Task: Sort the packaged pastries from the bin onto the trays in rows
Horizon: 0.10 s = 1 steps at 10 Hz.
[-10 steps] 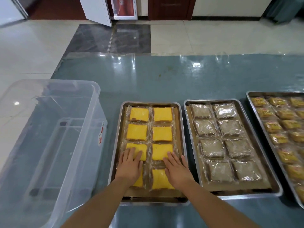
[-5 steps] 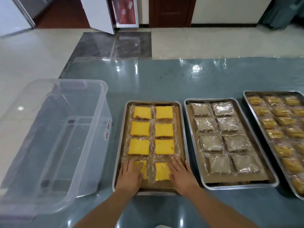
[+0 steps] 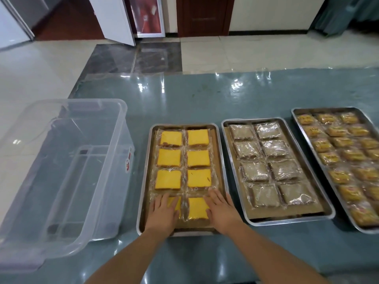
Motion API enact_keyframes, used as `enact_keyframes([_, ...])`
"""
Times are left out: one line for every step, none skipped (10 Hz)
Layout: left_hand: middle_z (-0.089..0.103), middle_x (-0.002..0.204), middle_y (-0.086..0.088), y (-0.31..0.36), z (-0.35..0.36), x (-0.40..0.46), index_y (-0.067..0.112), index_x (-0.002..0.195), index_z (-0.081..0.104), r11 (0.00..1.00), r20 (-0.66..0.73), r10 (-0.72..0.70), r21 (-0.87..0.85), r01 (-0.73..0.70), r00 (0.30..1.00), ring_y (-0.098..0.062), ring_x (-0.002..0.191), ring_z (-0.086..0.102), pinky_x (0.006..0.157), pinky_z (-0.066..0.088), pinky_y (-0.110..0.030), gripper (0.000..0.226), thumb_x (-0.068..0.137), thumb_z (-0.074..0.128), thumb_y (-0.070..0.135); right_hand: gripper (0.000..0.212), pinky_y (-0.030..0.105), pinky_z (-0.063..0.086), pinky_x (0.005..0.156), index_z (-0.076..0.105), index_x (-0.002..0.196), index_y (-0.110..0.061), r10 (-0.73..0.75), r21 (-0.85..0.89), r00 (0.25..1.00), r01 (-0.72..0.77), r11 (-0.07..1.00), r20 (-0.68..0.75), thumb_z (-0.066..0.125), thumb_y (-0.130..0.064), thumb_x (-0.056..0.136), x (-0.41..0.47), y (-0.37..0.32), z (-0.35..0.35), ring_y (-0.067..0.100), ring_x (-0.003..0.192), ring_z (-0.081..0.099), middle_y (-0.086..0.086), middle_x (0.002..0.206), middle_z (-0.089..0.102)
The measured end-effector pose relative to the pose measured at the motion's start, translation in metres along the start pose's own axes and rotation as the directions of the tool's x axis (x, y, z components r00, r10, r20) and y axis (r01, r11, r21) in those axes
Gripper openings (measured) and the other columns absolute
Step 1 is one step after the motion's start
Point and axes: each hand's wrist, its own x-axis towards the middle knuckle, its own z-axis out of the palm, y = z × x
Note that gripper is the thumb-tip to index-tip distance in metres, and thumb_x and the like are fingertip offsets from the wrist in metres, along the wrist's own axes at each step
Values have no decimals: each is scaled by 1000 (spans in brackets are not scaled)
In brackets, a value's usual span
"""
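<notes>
A clear plastic bin point(image 3: 61, 173) stands at the left of the table with nothing in it. The left metal tray point(image 3: 143, 191) holds several wrapped yellow cakes point(image 3: 198, 156) in two columns. My left hand point(image 3: 163, 214) lies flat on the nearest left cake point(image 3: 176, 201), fingers apart. My right hand point(image 3: 222, 210) lies flat at the right edge of the nearest right cake point(image 3: 196, 208). The middle tray point(image 3: 233, 173) holds wrapped brown pastries point(image 3: 254, 171) in two columns. The right tray point(image 3: 297, 113) holds rows of wrapped golden pastries point(image 3: 338, 175).
The trays and bin rest on a blue-green table point(image 3: 205, 95) under clear plastic film. Beyond the far table edge lie a tiled floor point(image 3: 266, 52), an open white door point(image 3: 114, 19) and a dark wooden door point(image 3: 205, 15).
Both hands have slid back toward me along the yellow-cake tray, from the third row to the nearest row. The view has pulled back a little.
</notes>
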Motion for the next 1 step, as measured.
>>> enact_keyframes([19, 165, -4, 14, -12, 8, 39, 155, 26, 999, -14, 30, -18, -30, 999, -30, 153, 11, 124, 15, -52, 51, 106, 36, 47, 58, 49, -15, 123, 7, 162, -26, -28, 6, 998, 28, 1000, -47, 26, -35, 109, -7, 7, -15, 20, 154, -18, 0, 169, -15])
